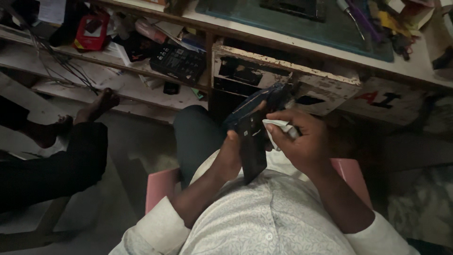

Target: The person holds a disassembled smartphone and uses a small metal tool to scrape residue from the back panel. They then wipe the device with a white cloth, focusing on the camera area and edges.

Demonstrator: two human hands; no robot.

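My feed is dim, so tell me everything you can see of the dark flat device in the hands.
The dark flat rectangular device looks like a phone, matte black, tilted upright over the lap. The left hand grips its left edge; the right hand presses a small white cloth against its upper right part. Finer detail is lost in the dimness.

Past my knee sit a black calculator (178,62), a red box (92,32), and perhaps someone's bare foot (96,106).
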